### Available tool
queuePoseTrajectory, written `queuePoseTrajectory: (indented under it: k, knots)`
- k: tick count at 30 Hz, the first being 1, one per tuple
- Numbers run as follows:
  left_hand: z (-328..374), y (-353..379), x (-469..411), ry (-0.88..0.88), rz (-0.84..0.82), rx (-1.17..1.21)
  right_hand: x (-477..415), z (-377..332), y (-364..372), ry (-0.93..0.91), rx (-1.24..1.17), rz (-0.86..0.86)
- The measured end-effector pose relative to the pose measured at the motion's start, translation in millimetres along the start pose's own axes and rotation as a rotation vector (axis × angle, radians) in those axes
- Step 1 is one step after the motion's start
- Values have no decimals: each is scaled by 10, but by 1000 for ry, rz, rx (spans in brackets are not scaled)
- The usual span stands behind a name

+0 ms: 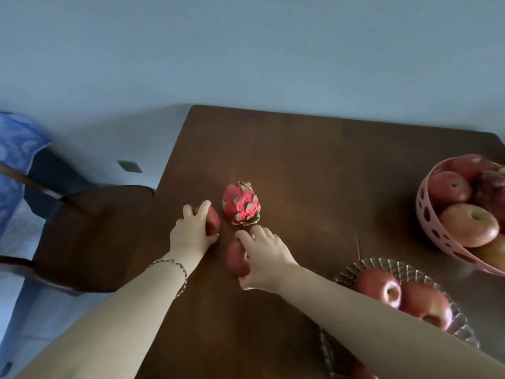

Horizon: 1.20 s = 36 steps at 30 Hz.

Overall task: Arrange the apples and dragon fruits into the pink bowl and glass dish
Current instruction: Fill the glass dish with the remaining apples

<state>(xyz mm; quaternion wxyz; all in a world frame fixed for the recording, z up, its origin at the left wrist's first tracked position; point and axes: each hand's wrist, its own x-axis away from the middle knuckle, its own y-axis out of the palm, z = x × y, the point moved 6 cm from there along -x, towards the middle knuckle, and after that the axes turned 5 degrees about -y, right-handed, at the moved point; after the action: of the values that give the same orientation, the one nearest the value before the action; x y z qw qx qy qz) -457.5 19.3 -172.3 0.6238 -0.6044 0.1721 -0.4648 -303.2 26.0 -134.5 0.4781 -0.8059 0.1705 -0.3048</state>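
1. Two hands reach out over the dark wooden table (314, 165), and each one is wrapped around a red apple.
2. We see the left hand (191, 231) curled over the far apple (213, 220), fingers draped across its top and thumb against its near side; this apple sits close to the table's left edge.
3. We see the right hand (263, 255) cupped over the near apple (236, 259), fingers bent around its upper side and thumb below it. Whether either apple is lifted off the wood, we cannot tell.
4. One dragon fruit (241, 204) lies on the table just beyond the two hands, pink with green-tipped scales, near both hands and held by neither.
5. We count several apples piled in the pink bowl (431, 228) with round holes in its wall, at the right edge of the table; a darker fruit lies among them, too unclear for us to name.
6. We find the glass dish (404, 269) nearer to us on the right, with red apples resting in it; the right forearm crosses over its near part.
7. A thin bracelet (175, 272) circles the left wrist.
8. We also see a dark wooden chair (90, 231) beside the table on the left.
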Motion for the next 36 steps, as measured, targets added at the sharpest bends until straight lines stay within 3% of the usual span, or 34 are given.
queuePoseTrajectory:
  k: [4, 8, 14, 18, 26, 31, 36]
  knots:
    - [107, 24, 512, -94, -55, 105, 593, 392, -165, 162, -347, 74]
    - [621, -4, 1148, 46, -156, 205, 1252, 798, -248, 276, -592, 144]
    - [1646, -21, 2069, 421, -166, 147, 2188, 1278, -452, 265, -351, 210]
    - [2098, 252, 2519, 582, -128, 3, 2556, 1510, -449, 247, -355, 222]
    - [2278, 691, 2808, 479, -134, -148, 2458, 1594, -335, 74, -288, 268]
    - [2188, 732, 2852, 403, -123, -89, 2241, 1486, -215, -37, -225, 124]
    - [2114, 781, 2875, 352, -181, 11, 2251, 1500, -143, -35, -186, 49]
